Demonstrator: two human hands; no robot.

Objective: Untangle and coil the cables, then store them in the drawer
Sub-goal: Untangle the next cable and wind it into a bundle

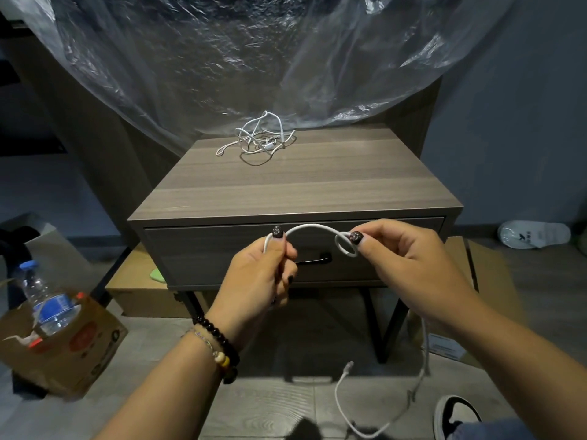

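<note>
My left hand [266, 268] and right hand [403, 258] each pinch the white cable [313, 228], which arches between them in front of the closed drawer [222, 249], a small loop by my right thumb. Its free end hangs below my right wrist toward the floor. Well beyond, a tangled bundle of cables [259, 139] lies on the nightstand top [317, 182], near its back edge.
</note>
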